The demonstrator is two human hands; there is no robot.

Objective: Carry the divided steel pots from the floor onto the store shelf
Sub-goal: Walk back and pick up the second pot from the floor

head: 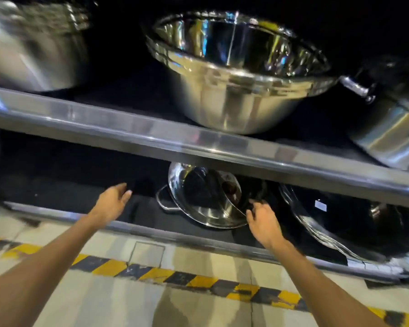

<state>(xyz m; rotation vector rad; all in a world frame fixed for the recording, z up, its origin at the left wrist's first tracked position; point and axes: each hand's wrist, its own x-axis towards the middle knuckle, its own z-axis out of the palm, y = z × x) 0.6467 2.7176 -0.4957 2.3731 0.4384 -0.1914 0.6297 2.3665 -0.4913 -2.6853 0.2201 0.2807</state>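
Observation:
A shiny divided steel pot [203, 199] with a curved partition and a loop handle on its left sits on the dark bottom shelf [137, 208], partly hidden under the shelf rail above. My right hand [262, 220] hovers at the pot's right rim with fingers spread, holding nothing. My left hand [112, 201] is open over the shelf, well to the left of the pot and apart from it.
A steel shelf rail [198, 138] crosses the view above the pot. Large steel basins [234, 74] and pots [387, 128] stand on the upper shelf. Another wide steel pan [335, 223] lies right of the divided pot. Yellow-black hazard tape [198, 282] runs along the floor.

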